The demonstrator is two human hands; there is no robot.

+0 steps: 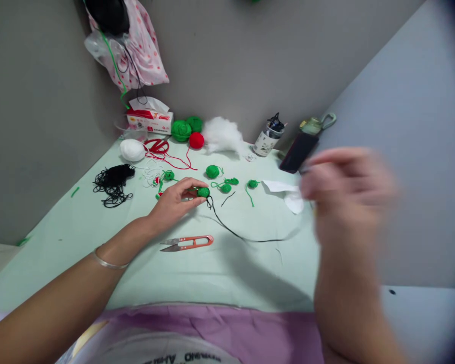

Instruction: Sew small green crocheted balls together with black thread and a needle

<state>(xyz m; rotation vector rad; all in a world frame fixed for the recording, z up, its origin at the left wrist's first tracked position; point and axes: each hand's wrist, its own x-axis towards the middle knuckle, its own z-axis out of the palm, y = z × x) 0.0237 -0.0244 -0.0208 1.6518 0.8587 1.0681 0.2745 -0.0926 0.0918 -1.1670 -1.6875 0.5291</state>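
My left hand rests on the pale green table and pinches a small green crocheted piece between fingers and thumb. A black thread runs from that piece across the table toward my right hand. The right hand is raised above the table's right side and smeared by motion, with its fingers bunched as if pinching. Whether it holds the thread's end I cannot make out. Orange thread snips lie just in front of my left hand.
Several small green crocheted pieces lie behind the left hand, with a black yarn tangle, a white ball, green and red yarn balls, white stuffing, a tissue box, a cup and a phone at the back.
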